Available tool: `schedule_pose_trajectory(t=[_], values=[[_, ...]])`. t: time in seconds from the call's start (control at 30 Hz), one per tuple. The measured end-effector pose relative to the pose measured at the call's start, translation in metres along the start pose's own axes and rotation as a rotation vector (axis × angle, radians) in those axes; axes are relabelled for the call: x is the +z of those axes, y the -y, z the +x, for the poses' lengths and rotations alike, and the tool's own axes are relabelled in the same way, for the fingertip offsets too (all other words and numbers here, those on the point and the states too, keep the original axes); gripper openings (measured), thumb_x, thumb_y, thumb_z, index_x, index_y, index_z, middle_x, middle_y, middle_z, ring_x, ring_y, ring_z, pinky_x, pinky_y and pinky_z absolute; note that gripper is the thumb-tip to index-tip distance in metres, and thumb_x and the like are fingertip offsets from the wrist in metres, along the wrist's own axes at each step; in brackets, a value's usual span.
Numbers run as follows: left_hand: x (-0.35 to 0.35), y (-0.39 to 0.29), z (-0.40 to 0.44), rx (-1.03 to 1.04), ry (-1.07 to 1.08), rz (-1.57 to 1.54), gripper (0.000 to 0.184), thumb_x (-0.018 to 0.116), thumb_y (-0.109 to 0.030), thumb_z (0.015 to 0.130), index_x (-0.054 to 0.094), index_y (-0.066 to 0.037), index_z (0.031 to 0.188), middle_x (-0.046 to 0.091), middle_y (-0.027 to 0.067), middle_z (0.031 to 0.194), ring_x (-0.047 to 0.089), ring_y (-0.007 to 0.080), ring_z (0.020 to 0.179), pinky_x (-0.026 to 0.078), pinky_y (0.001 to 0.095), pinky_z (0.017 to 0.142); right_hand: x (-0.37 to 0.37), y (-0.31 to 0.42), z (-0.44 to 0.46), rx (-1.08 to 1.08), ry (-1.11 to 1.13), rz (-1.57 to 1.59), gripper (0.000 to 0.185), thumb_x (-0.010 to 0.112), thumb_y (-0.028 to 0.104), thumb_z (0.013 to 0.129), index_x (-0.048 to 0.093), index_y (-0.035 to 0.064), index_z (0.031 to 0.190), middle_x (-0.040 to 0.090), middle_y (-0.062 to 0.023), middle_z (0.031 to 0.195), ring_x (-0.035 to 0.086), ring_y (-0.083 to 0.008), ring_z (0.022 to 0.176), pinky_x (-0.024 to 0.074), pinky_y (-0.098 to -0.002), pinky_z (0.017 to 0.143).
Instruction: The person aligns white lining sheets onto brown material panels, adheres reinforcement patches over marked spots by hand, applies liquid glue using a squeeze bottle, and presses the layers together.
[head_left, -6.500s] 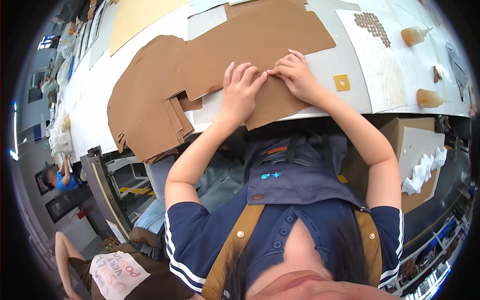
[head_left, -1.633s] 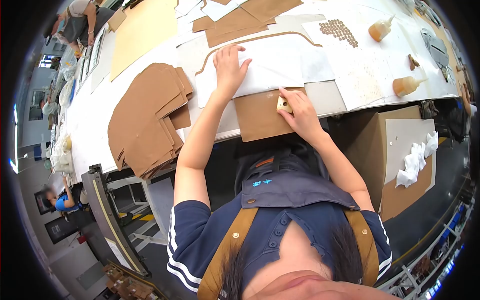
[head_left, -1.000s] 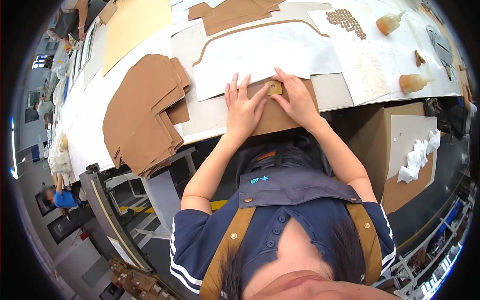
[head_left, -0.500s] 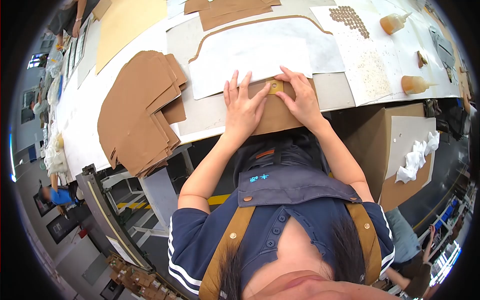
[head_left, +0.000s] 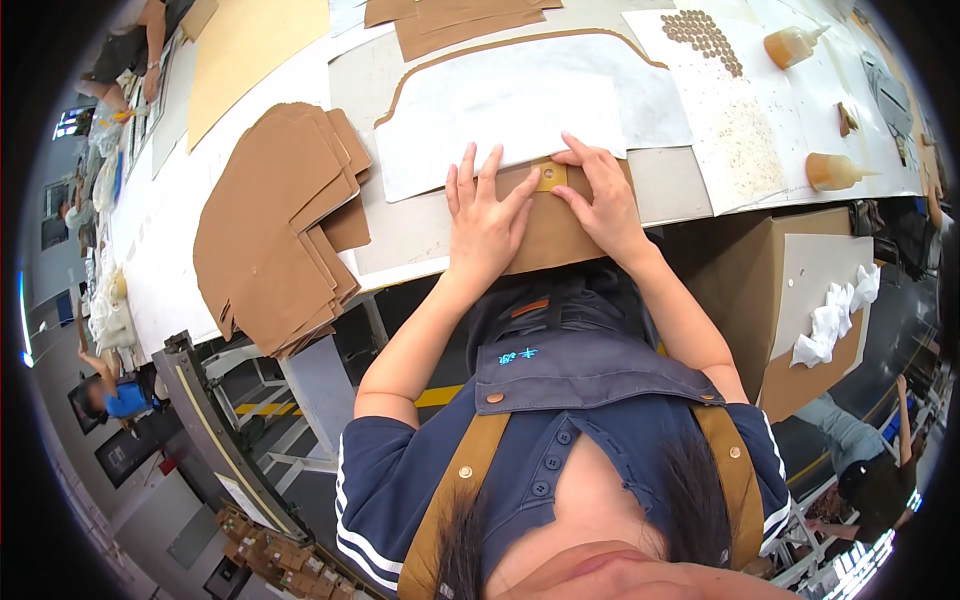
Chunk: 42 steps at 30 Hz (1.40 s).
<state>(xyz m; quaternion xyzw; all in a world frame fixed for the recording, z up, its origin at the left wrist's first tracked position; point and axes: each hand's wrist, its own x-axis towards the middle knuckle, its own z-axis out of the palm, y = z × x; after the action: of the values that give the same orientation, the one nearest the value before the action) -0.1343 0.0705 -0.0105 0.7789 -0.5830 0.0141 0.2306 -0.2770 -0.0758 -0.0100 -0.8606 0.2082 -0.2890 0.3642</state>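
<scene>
Head: hands between brown stack and bottles

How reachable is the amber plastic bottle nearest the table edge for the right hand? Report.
Probably yes: only flat sheets seem to lie between the right hand and the amber plastic bottle.

Smooth, metal-looking plate between left hand and right hand, matt, leathery brown sheet beneath both, papery white sheet beyond

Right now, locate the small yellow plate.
In the head view, right of centre, the yellow plate lies on the brown sheet, between left hand and right hand.
</scene>
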Motion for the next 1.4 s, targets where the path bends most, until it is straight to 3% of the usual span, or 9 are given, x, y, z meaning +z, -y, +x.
schedule_pose_trajectory(t=[0.57,0.83,1.0,1.13,1.2,1.33,1.4], values=[[0.002,-0.001,-0.003,0.028,-0.036,0.027,0.033,0.071,-0.019,0.092,0.074,-0.03,0.123,0.044,0.015,0.153,0.028,0.0428,0.15,0.017,0.0602,0.121,0.001,0.003,-0.001,0.031,-0.016,0.017,0.067,0.076,-0.002,0.081,0.051,0.0012,0.143,0.07,-0.0103,0.114,0.06,-0.0299,0.114,0.0494,-0.0401,0.099],[0.003,-0.002,-0.002,0.035,-0.044,0.007,0.03,0.07,-0.018,0.093,0.074,-0.025,0.122,0.044,0.0158,0.153,0.026,0.043,0.15,0.017,0.0601,0.122,0.001,0.003,-0.002,0.045,0.018,0.014,0.066,0.075,-0.003,0.084,0.051,0.003,0.144,0.071,-0.0097,0.117,0.06,-0.0288,0.115,0.0481,-0.0395,0.102],[0.002,-0.003,-0.001,0.05,-0.022,0.024,0.028,0.069,-0.017,0.094,0.074,-0.024,0.12,0.043,0.0166,0.153,0.025,0.0438,0.151,0.016,0.0598,0.122,-0.001,0.006,-0.007,0.003,-0.033,0.05,0.054,0.073,-0.001,0.084,0.057,0.0008,0.136,0.07,-0.0128,0.118,0.061,-0.033,0.117,0.0505,-0.0411,0.098],[0.003,-0.001,0.0,0.065,-0.027,0.03,0.025,0.068,-0.017,0.094,0.075,-0.022,0.118,0.043,0.0167,0.154,0.025,0.0434,0.151,0.016,0.0583,0.122,-0.037,0.003,-0.003,-0.014,-0.095,0.043,0.037,0.072,0.0,0.087,0.065,0.0018,0.123,0.07,-0.0149,0.118,0.065,-0.0353,0.113,0.053,-0.0409,0.096],[0.001,-0.002,0.0,0.064,-0.02,0.026,0.025,0.068,-0.016,0.094,0.075,-0.022,0.118,0.043,0.0165,0.154,0.026,0.0431,0.151,0.017,0.0576,0.123,-0.069,-0.016,0.009,-0.009,-0.267,-0.078,0.025,0.07,-0.001,0.089,0.069,0.0024,0.114,0.072,-0.015,0.111,0.07,-0.0334,0.102,0.0555,-0.0375,0.089],[-0.002,-0.004,-0.001,0.061,-0.038,0.001,0.026,0.068,-0.014,0.094,0.075,-0.021,0.118,0.045,0.0161,0.153,0.028,0.0427,0.15,0.019,0.0573,0.122,-0.149,-0.114,0.045,0.092,-0.492,-0.303,0.014,0.068,0.001,0.092,0.072,0.0005,0.106,0.073,-0.0144,0.105,0.072,-0.0303,0.095,0.0555,-0.036,0.086],[-0.003,-0.005,-0.001,0.057,-0.052,-0.028,0.027,0.068,-0.013,0.094,0.076,-0.02,0.118,0.047,0.016,0.152,0.029,0.0425,0.149,0.021,0.0576,0.121,-0.18,-0.147,0.057,0.218,-0.487,-0.412,0.013,0.068,0.007,0.094,0.073,0.0012,0.105,0.073,-0.0141,0.104,0.072,-0.0299,0.093,0.0559,-0.037,0.084]])
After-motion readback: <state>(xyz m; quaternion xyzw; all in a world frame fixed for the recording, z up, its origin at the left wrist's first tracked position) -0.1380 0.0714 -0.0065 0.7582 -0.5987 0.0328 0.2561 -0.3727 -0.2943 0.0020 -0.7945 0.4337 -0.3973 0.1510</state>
